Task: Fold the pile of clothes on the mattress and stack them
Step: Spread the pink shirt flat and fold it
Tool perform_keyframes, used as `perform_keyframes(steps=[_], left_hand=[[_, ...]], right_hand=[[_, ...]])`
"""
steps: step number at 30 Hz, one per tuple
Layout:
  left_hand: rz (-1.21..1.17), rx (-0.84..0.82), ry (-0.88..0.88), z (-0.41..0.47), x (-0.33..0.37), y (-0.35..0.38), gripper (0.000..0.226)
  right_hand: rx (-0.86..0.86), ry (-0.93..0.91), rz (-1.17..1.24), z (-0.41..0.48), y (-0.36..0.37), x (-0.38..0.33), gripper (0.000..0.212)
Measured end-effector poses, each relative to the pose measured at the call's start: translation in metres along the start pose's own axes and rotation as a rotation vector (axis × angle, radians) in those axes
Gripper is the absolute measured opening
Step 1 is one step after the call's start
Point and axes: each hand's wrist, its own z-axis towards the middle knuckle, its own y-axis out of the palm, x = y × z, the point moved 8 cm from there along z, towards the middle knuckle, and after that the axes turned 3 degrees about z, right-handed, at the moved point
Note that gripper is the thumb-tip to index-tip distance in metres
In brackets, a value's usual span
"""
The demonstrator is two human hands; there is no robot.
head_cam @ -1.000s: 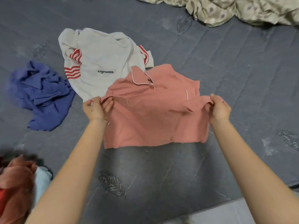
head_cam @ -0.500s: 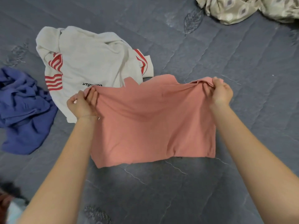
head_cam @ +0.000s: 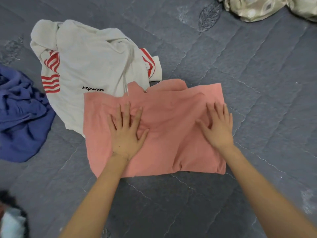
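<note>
the folded salmon-pink cotton garment (head_cam: 171,131) is pressed flat on the grey quilted mattress (head_cam: 257,83) by the left hand (head_cam: 126,133) and right hand (head_cam: 217,127), fingers spread, nothing gripped. its far edge overlaps the crumpled white red-striped top (head_cam: 89,71), so the fold could be dragged crooked.

Both hands pressing flat on folded pink top

Left hand (head_cam: 126,133) & right hand (head_cam: 217,128) lying spread on pink top (head_cam: 164,134), w/ its far-left corner overlapping white striped shirt (head_cam: 89,69) on grey mattress (head_cam: 257,83); blue garment (head_cam: 20,117) lying at left.
</note>
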Motion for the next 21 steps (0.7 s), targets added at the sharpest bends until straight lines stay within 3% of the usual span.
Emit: perform_keyframes(steps=[2, 4, 7, 9, 11, 13, 16, 18, 21], left_hand=[[0.059, -0.021, -0.027, 0.003, 0.0, 0.012, 0.069], [0.042, 0.038, -0.06, 0.005, 0.005, 0.01, 0.069], [-0.088, 0.127, 0.147, -0.012, 0.078, -0.003, 0.061], [-0.141, 0.045, 0.369, -0.04, 0.147, 0.011, 0.061], [-0.121, -0.074, 0.446, -0.064, 0.199, 0.039, 0.08], [-0.069, -0.187, 0.383, -0.072, 0.217, 0.061, 0.099], [-0.03, -0.237, 0.298, -0.068, 0.229, 0.07, 0.111], [-0.037, -0.246, 0.329, -0.068, 0.238, 0.068, 0.091], [-0.134, -0.059, 0.308, -0.066, 0.244, 0.065, 0.044]], right_hand=[[-0.061, -0.006, -0.066, -0.003, 0.013, 0.01, 0.079], [0.016, 0.018, 0.059, 0.002, 0.004, 0.013, 0.074], [0.12, 0.204, 0.362, 0.02, -0.015, 0.028, 0.073], [0.167, 0.316, 0.5, 0.029, -0.021, 0.032, 0.067], [0.159, 0.382, 0.609, 0.036, -0.023, 0.035, 0.065], [0.104, 0.402, 0.626, 0.041, -0.022, 0.03, 0.058], [-0.08, 0.452, 0.731, 0.045, -0.014, 0.024, 0.022], [-0.172, 0.51, 0.825, 0.043, -0.016, 0.022, 0.012], [-0.199, 0.498, 0.841, 0.04, -0.024, 0.023, 0.01]])
